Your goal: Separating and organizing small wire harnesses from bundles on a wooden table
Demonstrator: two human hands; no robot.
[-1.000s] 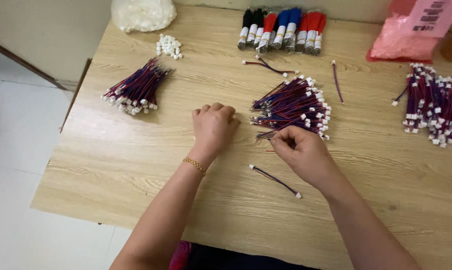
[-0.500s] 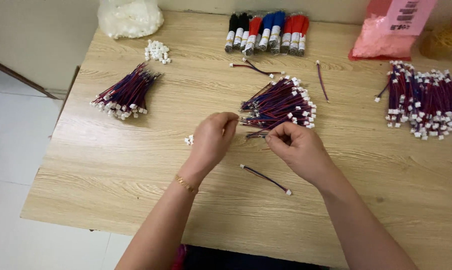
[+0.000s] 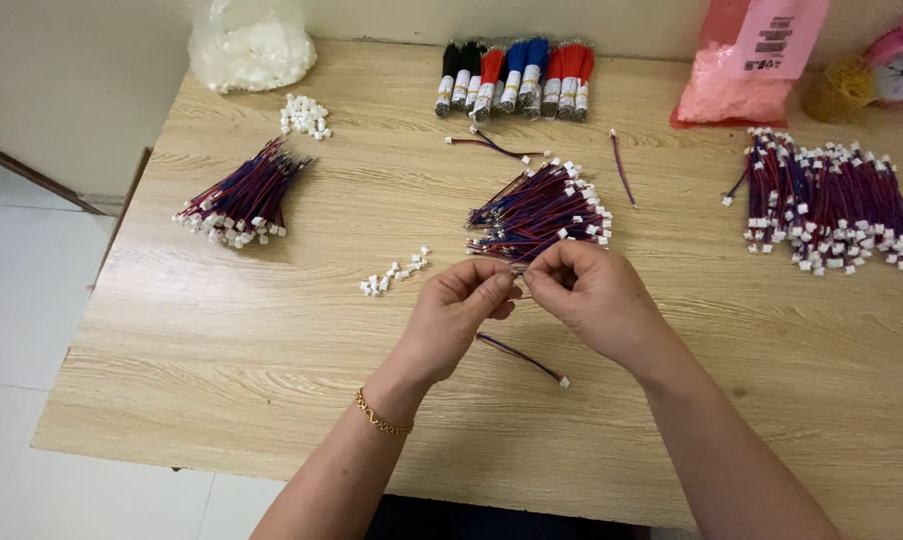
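Head view shows the left hand and right hand pinched together on a small wire end just in front of the middle wire bundle, with a loose wire lying under them on the wooden table.

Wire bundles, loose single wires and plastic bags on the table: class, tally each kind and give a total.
Wire bundles: 3 (left, middle, right)
Loose single wires: 3 ()
Plastic bags: 2 (white, pink)
Total: 8
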